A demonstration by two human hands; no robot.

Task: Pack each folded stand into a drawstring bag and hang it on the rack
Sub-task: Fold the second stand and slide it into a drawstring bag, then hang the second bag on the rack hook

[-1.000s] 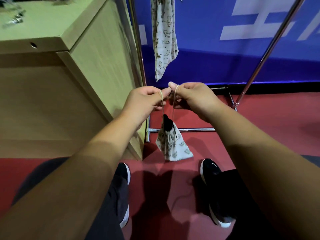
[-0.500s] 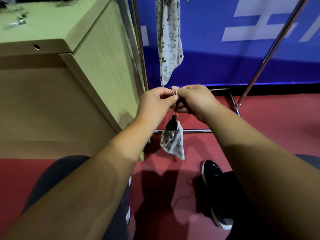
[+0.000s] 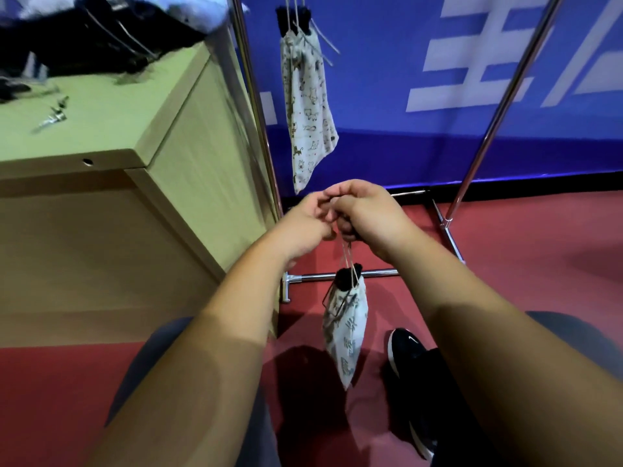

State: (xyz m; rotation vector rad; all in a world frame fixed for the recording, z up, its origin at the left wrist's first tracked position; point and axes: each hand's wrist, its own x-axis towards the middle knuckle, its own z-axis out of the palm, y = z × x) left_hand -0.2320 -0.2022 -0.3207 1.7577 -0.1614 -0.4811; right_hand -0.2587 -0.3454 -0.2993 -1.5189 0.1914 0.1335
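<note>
Two hands that held the drawstrings apart one second ago have closed together: left hand (image 3: 308, 219) and right hand (image 3: 369, 215) now touch, both pinching the drawstrings (image 3: 347, 257), which are bunched into one strand. Directly below the hands hangs the drawstring bag (image 3: 347, 328), soft pale printed fabric tapering to a point. The black folded stand (image 3: 347, 281) protrudes from its gathered mouth. Above the hands, a second bag (image 3: 308, 106) of cat-print cloth hangs on the polished metal rack (image 3: 381, 273). Left of the hands stands a wood-grain cabinet (image 3: 188, 156).
</note>
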